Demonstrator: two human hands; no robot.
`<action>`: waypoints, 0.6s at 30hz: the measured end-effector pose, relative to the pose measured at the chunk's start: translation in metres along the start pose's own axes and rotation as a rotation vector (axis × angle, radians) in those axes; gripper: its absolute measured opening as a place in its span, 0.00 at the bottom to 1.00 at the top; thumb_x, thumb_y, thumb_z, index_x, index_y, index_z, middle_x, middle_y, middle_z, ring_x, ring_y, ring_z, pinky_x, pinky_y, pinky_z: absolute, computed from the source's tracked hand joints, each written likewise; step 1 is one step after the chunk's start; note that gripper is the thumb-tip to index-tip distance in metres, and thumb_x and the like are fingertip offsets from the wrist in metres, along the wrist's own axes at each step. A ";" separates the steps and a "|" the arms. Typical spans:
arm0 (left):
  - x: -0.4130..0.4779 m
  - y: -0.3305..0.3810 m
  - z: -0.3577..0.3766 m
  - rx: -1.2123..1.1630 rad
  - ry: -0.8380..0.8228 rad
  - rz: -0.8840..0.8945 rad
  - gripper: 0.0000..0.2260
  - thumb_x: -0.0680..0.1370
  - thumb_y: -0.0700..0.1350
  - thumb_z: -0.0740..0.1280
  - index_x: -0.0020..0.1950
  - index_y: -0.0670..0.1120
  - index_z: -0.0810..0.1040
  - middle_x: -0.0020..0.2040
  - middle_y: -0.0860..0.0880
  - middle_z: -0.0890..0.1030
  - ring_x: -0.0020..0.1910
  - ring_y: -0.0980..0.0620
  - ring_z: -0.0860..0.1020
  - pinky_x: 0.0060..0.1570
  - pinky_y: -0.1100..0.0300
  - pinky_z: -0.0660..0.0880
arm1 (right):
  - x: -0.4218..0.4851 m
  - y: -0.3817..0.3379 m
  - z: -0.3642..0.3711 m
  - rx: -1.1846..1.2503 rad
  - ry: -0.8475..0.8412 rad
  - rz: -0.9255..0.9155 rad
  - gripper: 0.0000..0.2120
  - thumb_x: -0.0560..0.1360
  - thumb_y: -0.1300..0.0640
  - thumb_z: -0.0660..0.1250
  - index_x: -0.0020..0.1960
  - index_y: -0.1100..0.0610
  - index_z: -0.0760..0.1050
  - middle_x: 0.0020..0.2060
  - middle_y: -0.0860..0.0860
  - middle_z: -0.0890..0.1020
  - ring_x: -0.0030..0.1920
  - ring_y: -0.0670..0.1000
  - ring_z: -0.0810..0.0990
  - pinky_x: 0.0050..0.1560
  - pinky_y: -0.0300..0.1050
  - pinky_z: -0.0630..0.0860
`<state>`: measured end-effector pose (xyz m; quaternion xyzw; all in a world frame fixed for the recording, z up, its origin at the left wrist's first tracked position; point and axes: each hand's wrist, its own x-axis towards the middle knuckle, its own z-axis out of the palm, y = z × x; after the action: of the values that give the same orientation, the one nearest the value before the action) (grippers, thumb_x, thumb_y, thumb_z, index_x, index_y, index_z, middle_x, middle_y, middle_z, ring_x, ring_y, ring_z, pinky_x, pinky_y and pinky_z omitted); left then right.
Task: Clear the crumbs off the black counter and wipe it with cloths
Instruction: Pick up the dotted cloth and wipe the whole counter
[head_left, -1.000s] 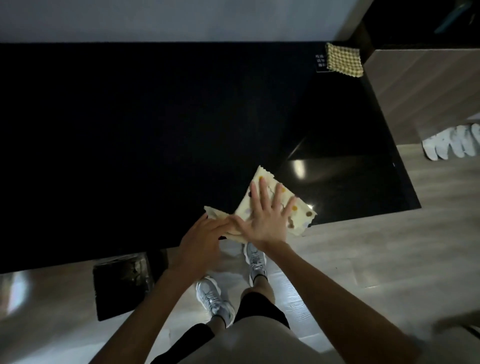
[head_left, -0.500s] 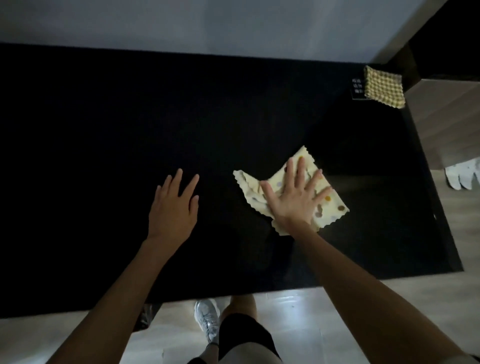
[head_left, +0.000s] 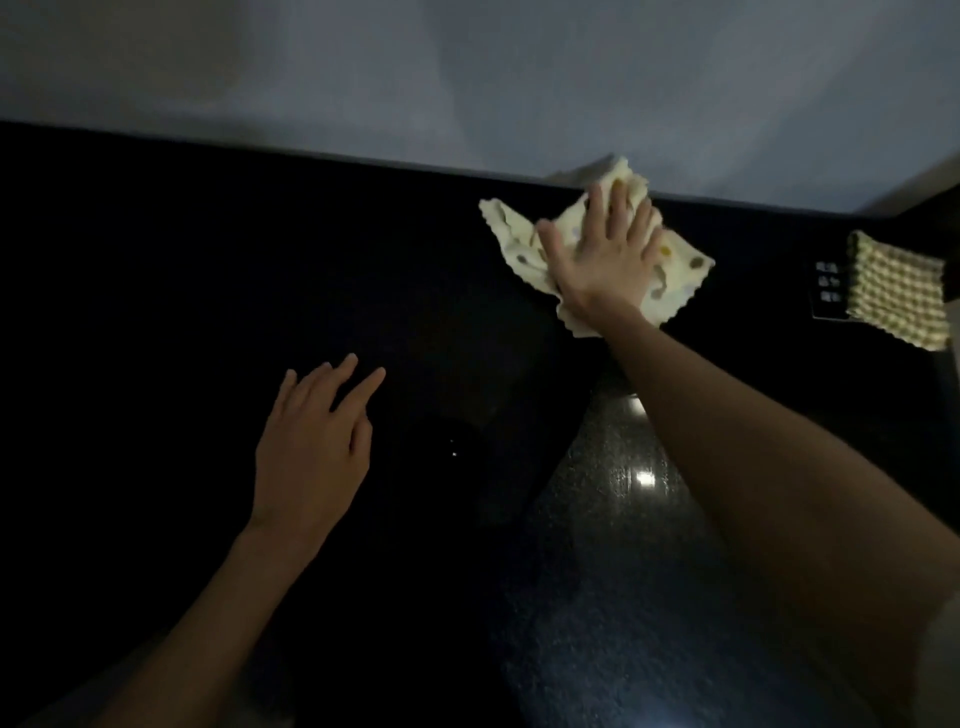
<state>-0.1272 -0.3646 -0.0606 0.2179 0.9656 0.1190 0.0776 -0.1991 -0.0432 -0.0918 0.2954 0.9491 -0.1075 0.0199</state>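
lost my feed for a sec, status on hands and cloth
Right hand flat on spotted cloth, at back edge of black counter. Left hand open, empty. Checked cloth far right, out of the way.

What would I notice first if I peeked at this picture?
The pale spotted cloth jumps out, pressed flat under the right hand at the back of the black counter, by the wall. The left hand is spread open nearer the front, and a yellow checked cloth sits far right.
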 end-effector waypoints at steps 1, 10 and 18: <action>0.002 0.000 -0.001 0.004 -0.001 0.002 0.21 0.75 0.39 0.63 0.68 0.46 0.71 0.67 0.41 0.72 0.66 0.42 0.71 0.70 0.44 0.60 | 0.009 -0.009 0.001 0.000 -0.001 -0.045 0.39 0.74 0.29 0.43 0.78 0.50 0.46 0.78 0.52 0.46 0.77 0.57 0.40 0.75 0.58 0.37; -0.002 -0.003 -0.008 0.068 -0.068 0.046 0.27 0.74 0.38 0.64 0.72 0.50 0.64 0.72 0.45 0.67 0.71 0.46 0.65 0.72 0.40 0.50 | 0.013 -0.052 0.008 -0.068 -0.102 -0.474 0.29 0.80 0.37 0.42 0.78 0.45 0.44 0.78 0.47 0.46 0.77 0.54 0.40 0.76 0.55 0.38; -0.033 -0.006 -0.025 0.033 -0.048 0.068 0.27 0.79 0.41 0.57 0.76 0.53 0.54 0.77 0.50 0.55 0.75 0.49 0.53 0.73 0.42 0.45 | -0.083 -0.034 0.010 -0.149 -0.155 -0.539 0.29 0.76 0.29 0.37 0.75 0.34 0.40 0.77 0.40 0.44 0.77 0.55 0.36 0.71 0.69 0.35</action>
<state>-0.1053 -0.3895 -0.0352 0.2545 0.9574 0.1003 0.0931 -0.1507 -0.1190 -0.0864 0.0210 0.9943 -0.0613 0.0848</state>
